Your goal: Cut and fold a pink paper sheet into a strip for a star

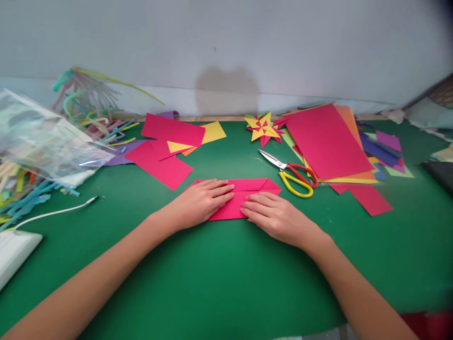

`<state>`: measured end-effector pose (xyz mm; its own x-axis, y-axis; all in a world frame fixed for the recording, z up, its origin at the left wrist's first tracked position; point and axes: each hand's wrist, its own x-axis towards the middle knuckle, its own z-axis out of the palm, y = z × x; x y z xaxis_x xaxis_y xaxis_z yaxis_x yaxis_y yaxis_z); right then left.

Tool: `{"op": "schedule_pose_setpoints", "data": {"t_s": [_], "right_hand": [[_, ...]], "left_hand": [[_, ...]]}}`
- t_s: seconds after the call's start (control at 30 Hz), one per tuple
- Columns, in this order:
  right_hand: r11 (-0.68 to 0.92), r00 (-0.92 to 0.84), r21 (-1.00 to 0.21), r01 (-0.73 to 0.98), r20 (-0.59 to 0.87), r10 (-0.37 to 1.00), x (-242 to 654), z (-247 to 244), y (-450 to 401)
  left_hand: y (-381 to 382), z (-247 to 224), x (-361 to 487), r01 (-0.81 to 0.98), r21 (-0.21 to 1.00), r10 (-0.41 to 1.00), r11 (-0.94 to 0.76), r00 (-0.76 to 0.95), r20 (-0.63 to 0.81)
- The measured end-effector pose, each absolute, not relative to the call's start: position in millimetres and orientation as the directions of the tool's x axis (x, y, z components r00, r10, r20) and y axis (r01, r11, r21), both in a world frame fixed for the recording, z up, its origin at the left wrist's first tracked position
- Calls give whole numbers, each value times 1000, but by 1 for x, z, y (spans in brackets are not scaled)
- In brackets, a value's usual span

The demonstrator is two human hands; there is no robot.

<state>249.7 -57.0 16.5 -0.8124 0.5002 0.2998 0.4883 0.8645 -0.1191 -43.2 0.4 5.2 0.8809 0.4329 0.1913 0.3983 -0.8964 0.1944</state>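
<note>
A folded red paper (pixel 244 186) lies flat on the green table (pixel 219 269), its far edge folded over and its far corners slanted. My left hand (pixel 201 202) rests palm down on the paper's left part, fingers extended and pointing right. On the right part lies my right hand (pixel 274 215), its fingers stretched toward the left and flat on the paper near its front edge. A gap with bare red paper separates the two hands. Beyond my right hand are scissors (pixel 288 173) with one red and one yellow handle.
Red sheets (pixel 329 141) are stacked at the back right, beside a red and yellow paper star (pixel 262 128). Cut papers (pixel 173 128) lie back left. Pipe cleaners, a plastic bag (pixel 49 137) and a white device (pixel 17 252) with a cable occupy the left.
</note>
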Motion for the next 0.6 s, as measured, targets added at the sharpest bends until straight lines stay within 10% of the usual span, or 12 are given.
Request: {"op": "schedule_pose_setpoints", "data": {"t_s": [0.6], "right_hand": [[787,-718,-135,602,338,608,238,15,-53]], "left_hand": [[4,16,-45,453,294,504,-842,855,126]]}}
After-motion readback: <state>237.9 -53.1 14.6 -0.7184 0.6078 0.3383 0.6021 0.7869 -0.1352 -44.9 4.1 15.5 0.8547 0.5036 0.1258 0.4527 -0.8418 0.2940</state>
